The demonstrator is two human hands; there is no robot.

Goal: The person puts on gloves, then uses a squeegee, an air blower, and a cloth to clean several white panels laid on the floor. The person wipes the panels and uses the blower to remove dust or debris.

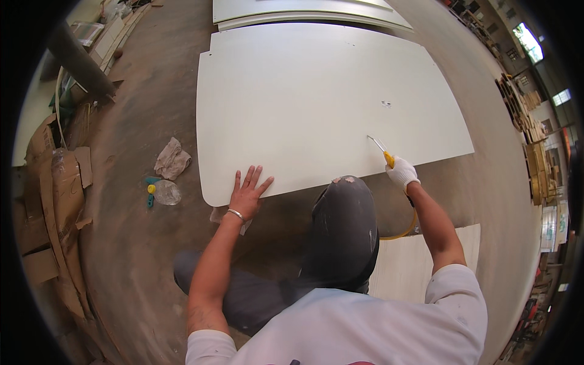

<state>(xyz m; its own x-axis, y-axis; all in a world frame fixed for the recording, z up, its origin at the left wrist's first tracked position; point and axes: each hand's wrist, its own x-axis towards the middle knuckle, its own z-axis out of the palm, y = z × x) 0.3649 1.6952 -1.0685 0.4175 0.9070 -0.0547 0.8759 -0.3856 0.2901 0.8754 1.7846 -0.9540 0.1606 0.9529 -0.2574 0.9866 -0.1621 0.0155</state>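
A large white panel (292,109) with rounded corners lies flat in front of me. My left hand (246,198) is bare and rests with spread fingers on the panel's near left edge. In a white knitted glove, my right hand (403,173) is closed round a yellow air blow gun (388,158). The gun's thin metal nozzle points up and left over the panel, close above its surface; I cannot tell if it touches. A yellow hose (404,233) runs below my right wrist. A small label (386,103) sits on the panel beyond the nozzle.
More white panels (304,18) are stacked at the far side. On the floor to the left lie a crumpled cloth (173,159) and a clear bottle with a yellow cap (166,192). Cardboard (64,201) leans at far left. A pale board (398,267) lies under my right arm.
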